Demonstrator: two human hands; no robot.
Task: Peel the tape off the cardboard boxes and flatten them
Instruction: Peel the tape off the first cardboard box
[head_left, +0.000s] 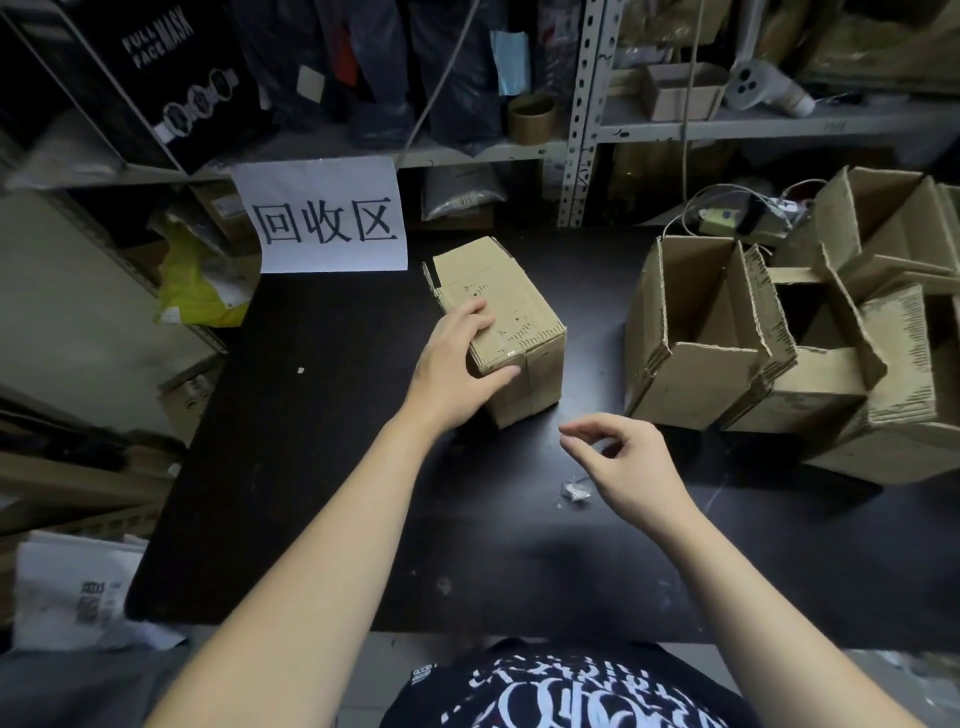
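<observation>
A small closed cardboard box (519, 322) stands on the black table (311, 467), near its middle. Clear tape runs along its near top edge and down the front. My left hand (457, 364) grips the box's near left corner, fingers over the top and thumb on the front face. My right hand (623, 462) hovers above the table to the right of and below the box, fingers loosely curled, holding nothing that I can see. A crumpled wad of clear tape (574, 491) lies on the table just left of that hand.
Several open cardboard boxes (779, 338) are piled at the table's right. A white paper sign (327, 218) hangs at the back from a metal shelf (582, 130) full of goods. Flat cardboard and bags (67, 587) sit at the left, off the table.
</observation>
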